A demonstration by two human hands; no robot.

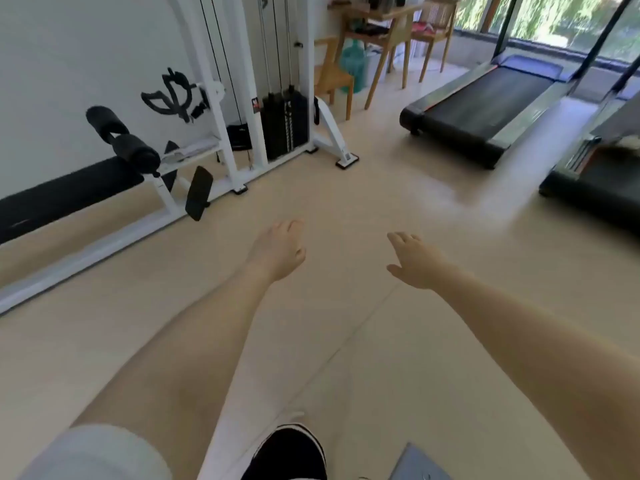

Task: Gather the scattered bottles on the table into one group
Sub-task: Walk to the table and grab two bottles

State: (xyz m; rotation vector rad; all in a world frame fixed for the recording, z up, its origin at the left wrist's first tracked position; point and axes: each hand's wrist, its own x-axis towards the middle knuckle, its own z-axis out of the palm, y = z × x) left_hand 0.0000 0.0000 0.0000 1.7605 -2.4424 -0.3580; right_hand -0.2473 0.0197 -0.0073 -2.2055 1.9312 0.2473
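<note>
Wide bare tan floor [346, 188] mid-frame, white cable machine [263, 81] cut off upper left, treadmill [485, 105] upper right, wooden table [388, 19] blurred at top edge, bottles indistinguishable, left hand [277, 251] loose and empty, right hand [415, 261] spread, empty.

Both arms bare, stretched forward and apart, forearms converging slightly toward the middle of view. Left hand [277, 249]: back of hand up, fingers loosely curled downward, holding nothing. Right hand [414, 259]: palm down, fingers straight and slightly spread, thumb out to the inner side, holding nothing. White sleeve [100, 452] at the left upper arm. Hands well apart, not touching.
</note>
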